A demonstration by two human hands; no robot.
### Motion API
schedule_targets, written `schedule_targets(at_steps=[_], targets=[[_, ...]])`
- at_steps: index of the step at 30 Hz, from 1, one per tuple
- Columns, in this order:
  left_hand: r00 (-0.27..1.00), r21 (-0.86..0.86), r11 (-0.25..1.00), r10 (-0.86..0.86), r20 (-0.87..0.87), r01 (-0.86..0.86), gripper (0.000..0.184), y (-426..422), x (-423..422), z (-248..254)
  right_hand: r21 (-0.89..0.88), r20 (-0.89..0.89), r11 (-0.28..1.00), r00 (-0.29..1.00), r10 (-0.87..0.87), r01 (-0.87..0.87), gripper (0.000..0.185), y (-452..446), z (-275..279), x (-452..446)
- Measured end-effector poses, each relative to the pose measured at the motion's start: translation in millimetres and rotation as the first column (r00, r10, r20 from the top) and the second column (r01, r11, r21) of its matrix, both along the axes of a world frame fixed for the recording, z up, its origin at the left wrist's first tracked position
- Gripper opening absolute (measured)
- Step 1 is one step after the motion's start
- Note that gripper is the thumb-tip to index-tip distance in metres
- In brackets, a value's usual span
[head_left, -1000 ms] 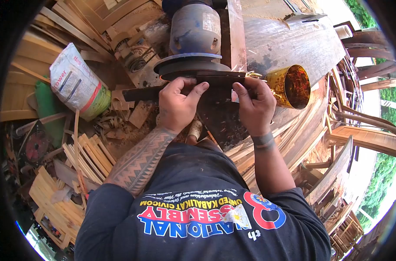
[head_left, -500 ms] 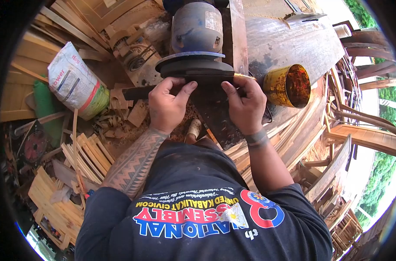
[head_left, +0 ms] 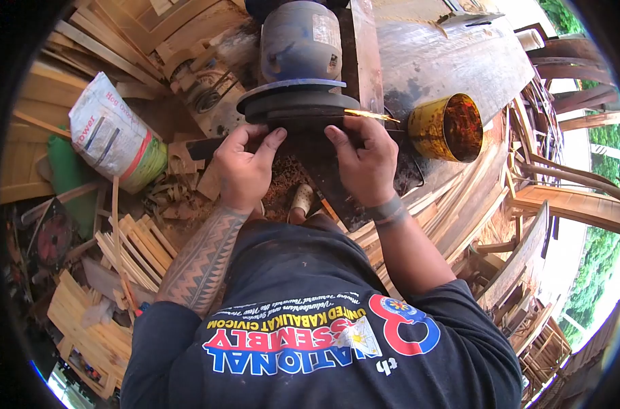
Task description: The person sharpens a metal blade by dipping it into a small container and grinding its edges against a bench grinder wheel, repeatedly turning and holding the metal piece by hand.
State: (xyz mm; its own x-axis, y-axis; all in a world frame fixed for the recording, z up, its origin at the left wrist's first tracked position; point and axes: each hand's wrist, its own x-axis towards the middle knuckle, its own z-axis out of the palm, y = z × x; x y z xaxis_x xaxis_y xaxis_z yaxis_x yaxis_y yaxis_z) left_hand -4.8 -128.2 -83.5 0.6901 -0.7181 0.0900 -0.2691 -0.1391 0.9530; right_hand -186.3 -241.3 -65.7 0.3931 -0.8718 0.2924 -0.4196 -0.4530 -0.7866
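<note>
A thin dark metal blade [head_left: 303,124] lies across the face of a grinding wheel [head_left: 296,102], and sparks fly off toward the right. My left hand [head_left: 245,167] pinches the blade's left end between thumb and fingers. At the other end, my right hand [head_left: 368,163] grips it the same way, close to the sparks. Behind the wheel is a dusty blue electric motor [head_left: 300,44]. A yellow tin [head_left: 429,129] with an open mouth lies tilted just right of my right hand.
A white and green sack [head_left: 116,136] leans at the left, above stacked wood strips [head_left: 136,249]. The metal-topped table [head_left: 453,68] extends to the right. Long wooden strips [head_left: 446,211] lie at the lower right. A small pulley machine [head_left: 208,99] stands behind left.
Both hands have moved left along the wheel with the blade between them. The sparks have narrowed to a thin streak beside my right hand.
</note>
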Motion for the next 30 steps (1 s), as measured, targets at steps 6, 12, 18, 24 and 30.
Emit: schedule_targets(at_steps=[6, 12, 18, 24, 30], targets=[[1.000, -0.012, 1.000, 0.006, 0.020, -0.006, 0.033, 0.7, 1.6, -3.8, -0.027, -0.011, 1.000, 1.000, -0.001, 0.001, 0.029, 0.5, -0.6, 1.1], [0.999, -0.001, 1.000, -0.028, 0.017, 0.028, 0.034, -8.0, -7.7, 5.4, -0.042, 0.015, 0.999, 0.999, -0.030, 0.030, 0.026, -5.2, 1.6, -8.7], [0.997, -0.020, 0.997, -0.069, 0.038, 0.070, 0.033, -18.0, -18.0, 5.8, 0.008, 0.005, 0.998, 0.998, -0.060, 0.060, 0.025, -11.4, 6.0, -22.3], [0.996, -0.049, 0.995, -0.081, 0.023, 0.082, 0.031, -26.7, -30.8, 3.0, -0.009, 0.013, 0.997, 0.997, -0.074, 0.074, 0.021, -19.7, -1.1, -37.9], [0.994, -0.044, 0.993, -0.104, 0.033, 0.106, 0.029, -32.6, -40.8, 5.0, 0.082, 0.058, 0.994, 0.995, -0.082, 0.077, 0.018, -21.4, 5.2, -45.3]])
